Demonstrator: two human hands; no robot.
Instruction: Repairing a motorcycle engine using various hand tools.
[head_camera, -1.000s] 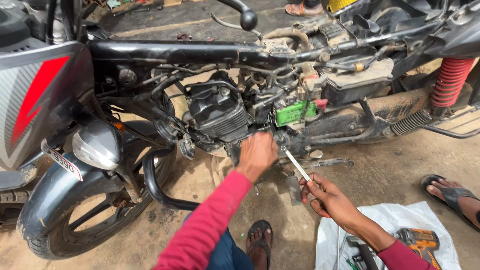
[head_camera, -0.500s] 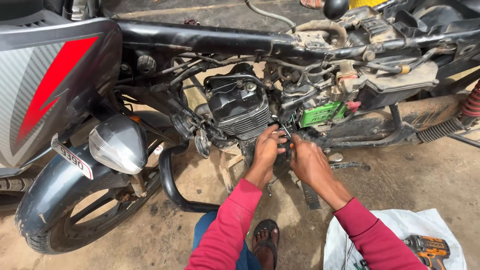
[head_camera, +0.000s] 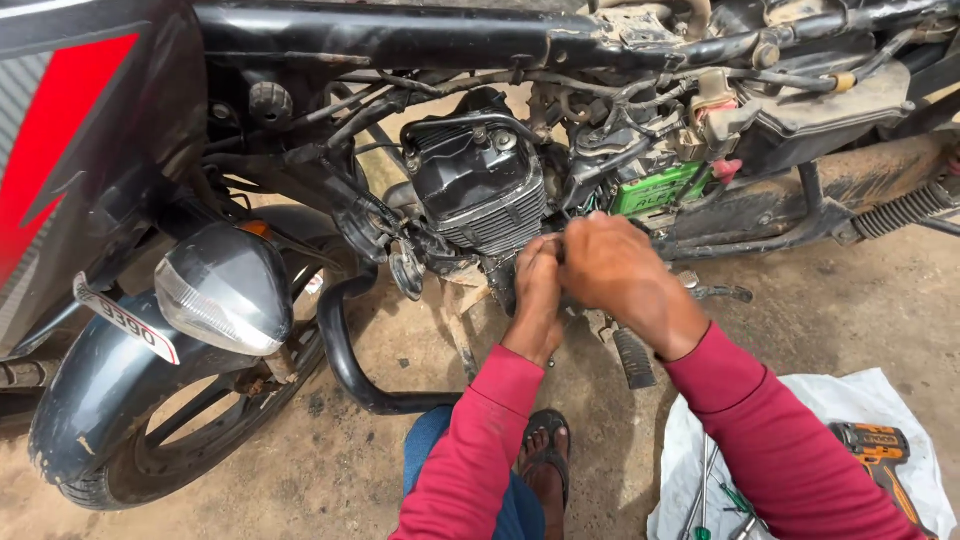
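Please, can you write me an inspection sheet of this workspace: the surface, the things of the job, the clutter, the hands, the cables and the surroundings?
Surface: dusty concrete floor, a white sheet spread at right.
Job's things: motorcycle engine, black and finned, panels off; green battery beside it.
Clutter: orange power drill and hand tools on the sheet.
Hands: left hand and right hand close together just below the engine; what they hold is hidden.
Cables: loose wires and hoses hang under the frame tube.
Surroundings: front wheel, headlamp, black crash guard, footpeg, sandalled foot.
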